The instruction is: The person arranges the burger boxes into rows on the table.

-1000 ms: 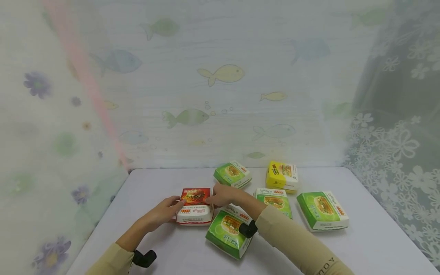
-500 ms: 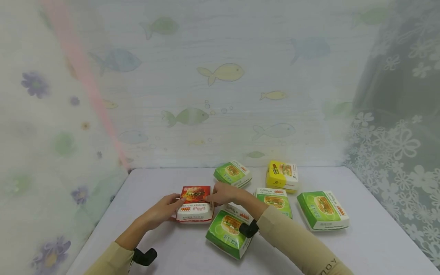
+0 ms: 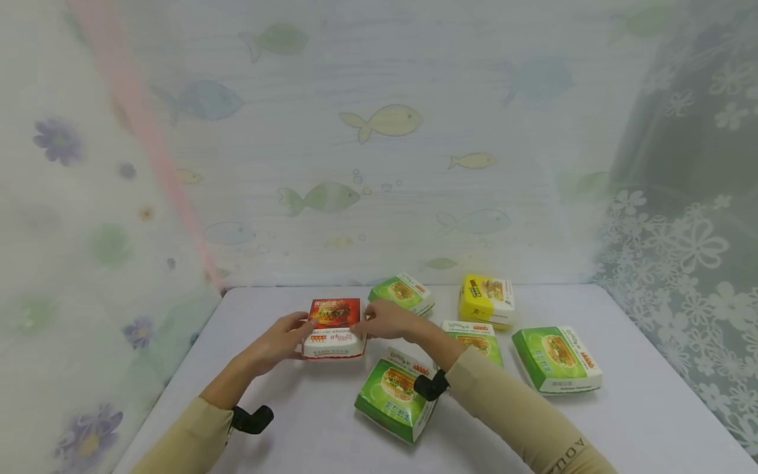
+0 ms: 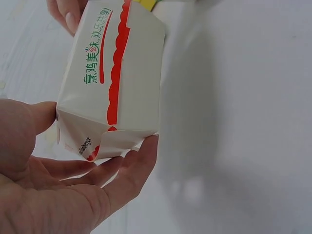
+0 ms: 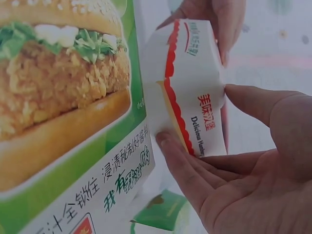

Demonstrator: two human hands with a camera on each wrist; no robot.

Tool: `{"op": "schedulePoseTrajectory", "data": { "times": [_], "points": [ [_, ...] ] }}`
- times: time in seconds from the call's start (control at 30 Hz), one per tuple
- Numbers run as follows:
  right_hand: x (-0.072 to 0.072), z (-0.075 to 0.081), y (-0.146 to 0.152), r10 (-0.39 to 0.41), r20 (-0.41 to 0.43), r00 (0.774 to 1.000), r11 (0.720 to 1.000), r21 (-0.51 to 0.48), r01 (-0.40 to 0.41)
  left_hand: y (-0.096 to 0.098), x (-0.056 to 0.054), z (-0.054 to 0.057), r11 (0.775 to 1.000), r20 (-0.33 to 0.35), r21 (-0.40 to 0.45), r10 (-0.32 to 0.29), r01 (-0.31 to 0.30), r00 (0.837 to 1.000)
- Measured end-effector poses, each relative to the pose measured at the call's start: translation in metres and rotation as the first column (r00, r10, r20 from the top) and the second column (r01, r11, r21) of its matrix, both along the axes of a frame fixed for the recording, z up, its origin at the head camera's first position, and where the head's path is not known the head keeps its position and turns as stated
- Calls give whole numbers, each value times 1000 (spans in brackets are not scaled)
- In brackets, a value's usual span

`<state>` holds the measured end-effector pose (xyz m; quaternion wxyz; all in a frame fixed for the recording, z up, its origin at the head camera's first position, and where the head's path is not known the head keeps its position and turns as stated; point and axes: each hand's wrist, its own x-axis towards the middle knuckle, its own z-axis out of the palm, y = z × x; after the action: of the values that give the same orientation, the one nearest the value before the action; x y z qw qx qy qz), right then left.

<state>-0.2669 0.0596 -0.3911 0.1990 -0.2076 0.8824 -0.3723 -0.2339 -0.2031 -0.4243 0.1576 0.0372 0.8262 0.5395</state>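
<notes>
Grasping the red-and-white burger box [image 3: 333, 331] from opposite sides with left hand [image 3: 283, 340] and right hand [image 3: 389, 320], holding it just above the white table [image 3: 320, 431]. Noting also a front green box [image 3: 387, 396] in the foreground, a rear green box [image 3: 410, 289] just beyond right hand, and a yellow box [image 3: 487, 301] farther right.

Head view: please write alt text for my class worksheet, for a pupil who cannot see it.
A person's left hand and right hand hold a red-and-white cardboard burger box over a white table. To its right sit four green-and-white cardboard burger boxes and one yellow-and-white box. A pale fish-print backdrop hangs behind.
</notes>
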Motion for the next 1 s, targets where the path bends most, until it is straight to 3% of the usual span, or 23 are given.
{"op": "schedulePoseTrajectory", "data": {
  "times": [0.23,0.43,0.67,1.0],
  "points": [
    [-1,1,0,-53,-28,998,998,-18,52,-1,-11,6,1000,-16,-18,-22,21,1000],
    [-5,-2,-4,-123,-85,989,992,-33,120,-2,-22,7,1000,-23,4,-4,4,1000],
    [-10,-1,-10,-154,-133,979,987,-76,145,-3,-35,11,1000,-38,8,20,-20,999],
    [-21,-6,-17,-198,-60,978,975,-111,190,-7,-51,10,999,-21,37,27,-26,999]
  ]
}}
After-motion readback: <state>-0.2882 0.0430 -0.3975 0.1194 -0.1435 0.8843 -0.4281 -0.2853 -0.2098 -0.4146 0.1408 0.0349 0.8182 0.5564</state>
